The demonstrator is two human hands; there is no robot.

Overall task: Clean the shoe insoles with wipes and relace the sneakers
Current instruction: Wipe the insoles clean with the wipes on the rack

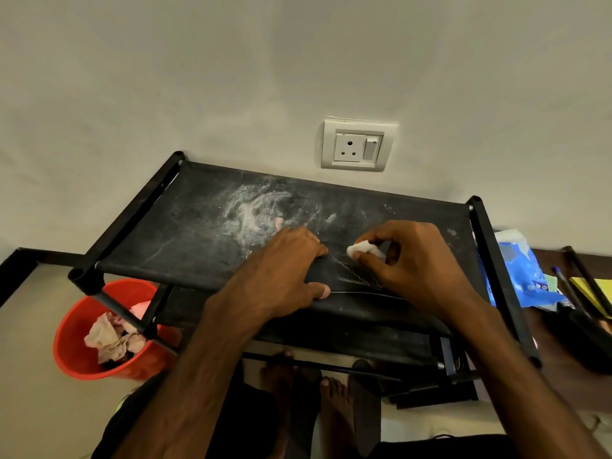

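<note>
A black insole [347, 276] lies flat on the top shelf of a black fabric shoe rack [198, 226], near its front edge; pale scuff marks show on it. My left hand [291, 266] presses down on the insole's left end, fingers spread and the thumb at its front edge. My right hand [407, 256] pinches a small crumpled white wipe [362, 250] and holds it against the insole. No sneakers or laces are in view.
A blue wipes pack [523, 270] lies just right of the rack. A red bucket [82, 346] holding crumpled used tissues stands on the floor at the left. A wall socket [357, 145] is behind the rack. My bare feet [334, 402] are below.
</note>
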